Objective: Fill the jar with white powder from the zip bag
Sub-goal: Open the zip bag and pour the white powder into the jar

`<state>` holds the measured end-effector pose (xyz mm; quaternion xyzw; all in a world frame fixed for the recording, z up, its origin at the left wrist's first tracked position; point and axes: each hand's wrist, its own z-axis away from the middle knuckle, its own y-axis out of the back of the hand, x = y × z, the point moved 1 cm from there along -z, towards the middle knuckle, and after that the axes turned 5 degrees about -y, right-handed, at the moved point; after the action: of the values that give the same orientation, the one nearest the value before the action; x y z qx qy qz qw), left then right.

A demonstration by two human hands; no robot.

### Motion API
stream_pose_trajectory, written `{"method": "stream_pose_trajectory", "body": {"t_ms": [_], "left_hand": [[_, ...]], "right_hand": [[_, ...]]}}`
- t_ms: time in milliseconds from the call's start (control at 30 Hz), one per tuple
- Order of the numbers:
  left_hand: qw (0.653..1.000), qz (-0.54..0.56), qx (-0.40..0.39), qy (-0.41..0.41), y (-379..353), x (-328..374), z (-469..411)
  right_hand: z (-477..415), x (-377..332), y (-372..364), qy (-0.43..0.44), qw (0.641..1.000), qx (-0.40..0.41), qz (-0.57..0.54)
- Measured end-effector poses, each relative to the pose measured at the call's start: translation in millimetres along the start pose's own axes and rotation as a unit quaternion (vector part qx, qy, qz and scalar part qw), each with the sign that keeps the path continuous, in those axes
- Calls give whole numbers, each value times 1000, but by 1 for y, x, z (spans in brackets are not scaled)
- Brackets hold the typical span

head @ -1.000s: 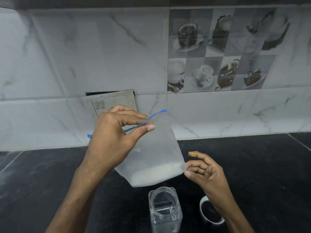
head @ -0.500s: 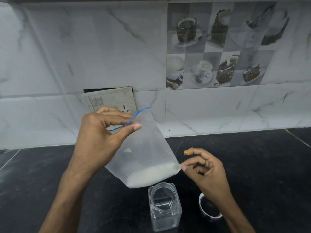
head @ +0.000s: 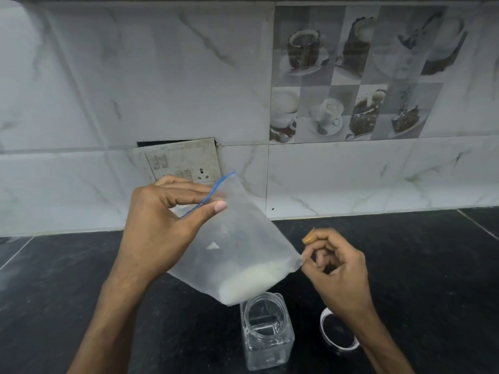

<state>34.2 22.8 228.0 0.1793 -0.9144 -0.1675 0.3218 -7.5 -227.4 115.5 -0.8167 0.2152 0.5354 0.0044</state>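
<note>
The zip bag [head: 237, 238] hangs tilted above the counter, its blue zip edge [head: 213, 194] uppermost and a small load of white powder [head: 253, 282] settled in the low corner, just over the mouth of the jar [head: 266, 330]. You will likely find it light and limp: thin film, no stiffness, powder free to slide. Your left hand [head: 162, 230] pinches the zip edge between thumb and fingers; your right hand [head: 337, 268] nips the bag's lower right corner with curled fingertips. Hold at seams and corners, not the slack panel. The jar is clear, open, apparently empty, probably rigid and easy to tip. Its lid [head: 337, 333] lies just right, on the black counter [head: 432, 265].
</note>
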Motion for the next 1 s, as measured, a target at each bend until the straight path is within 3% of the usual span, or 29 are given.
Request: {"method": "stream_pose_trajectory", "body": {"t_ms": [300,600,800,867,1000], "left_hand": [[999,-19,-16,-35,-8,3,-4],[999,-29,-2,-35,3,-1,-2],[1000,-15,1,-28,1,-1,1],[1000,-12,1,-26,1,-1,3],[999,-15,1,-32,2,-2,4]], "right_hand": [[15,-2,-29,-23,995,-88,51],[8,-11,-25,-20,998,-3,55],[5,-11,-21,34,993,73,81],[5,-15,-24,58,991,63,99],[-1,-13,-15,46,992,103,60]]}}
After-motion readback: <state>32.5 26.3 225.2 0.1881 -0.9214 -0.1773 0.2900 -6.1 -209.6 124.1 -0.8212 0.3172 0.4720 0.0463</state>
